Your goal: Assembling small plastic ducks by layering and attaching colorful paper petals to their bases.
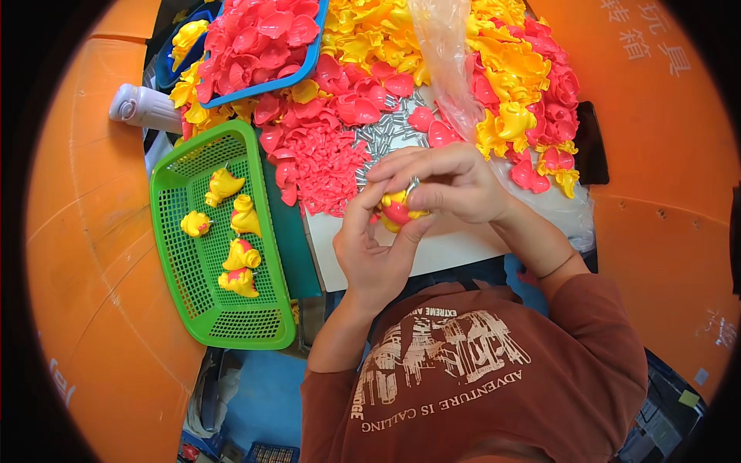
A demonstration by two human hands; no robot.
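Observation:
Both hands meet over the near edge of the white work surface, around a small yellow-and-red plastic toy part. My left hand cups it, with thumb and fingers wrapped round its side. From the right, my right hand closes on the same part. A shiny metal piece shows at its top beside the right fingers; whether it is fixed in the part is hidden. Just beyond the hands lie loose silver metal pins and a heap of small red plastic pieces.
A green basket at the left holds several yellow-and-red toy parts. Behind are a blue tray of red shells, yellow pieces, a clear plastic bag and a pale bottle. Orange panels flank both sides.

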